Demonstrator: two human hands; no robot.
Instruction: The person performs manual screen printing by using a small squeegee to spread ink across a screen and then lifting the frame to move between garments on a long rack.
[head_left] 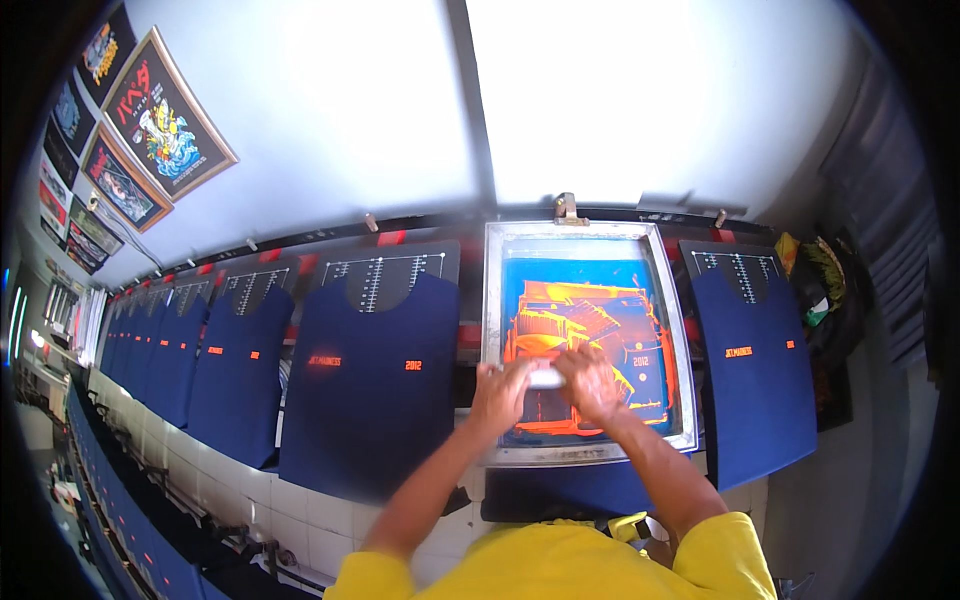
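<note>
Framed posters (165, 115) high up, far left of the fingers: dark rectangles, red, yellow and teal artwork, tilted on pale wall. More small prints (72, 215) stacked below them, too small to read as shapes.

Row of navy shirts on boards running leftward: nearest shirt (370, 385) just left of the fingers, small orange marks on chest; another navy shirt (755, 380) right of the fingers, same orange marks. White tiled ledge (235, 480) below the row.

Metal-framed printing screen (665, 330) flat under both hands, blue mesh, thick orange ink spread across. Hinge clamp (567, 208) at far edge.

Left hand (500, 392) and right hand (592, 378) side by side, palms down, fingers curled tight around a pale squeegee handle (545, 378) between them, low on the screen. Forearms angled in from yellow sleeves (560, 565).
</note>
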